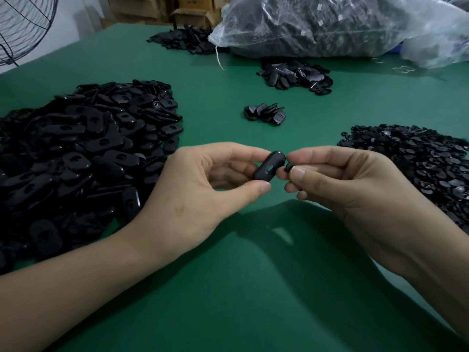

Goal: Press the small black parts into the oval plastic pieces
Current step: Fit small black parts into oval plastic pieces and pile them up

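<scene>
Left hand (pixel 203 189) pinches oval piece (pixel 269 166), long axis 1-to-7 o'clock. Small black part (pixel 288 166), pinched in my right hand (pixel 355 189), just beside its hole at 3 o'clock.

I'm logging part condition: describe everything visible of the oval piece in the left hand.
The oval piece is black, glossy plastic, pill-shaped with rounded ends and a keyhole-like opening near its middle, empty. The left hand pinches it above the green table, thumb at its lower end, fingers at the upper, so it tilts up to the right. The right hand, holding a small black part, is close beside it.
</scene>
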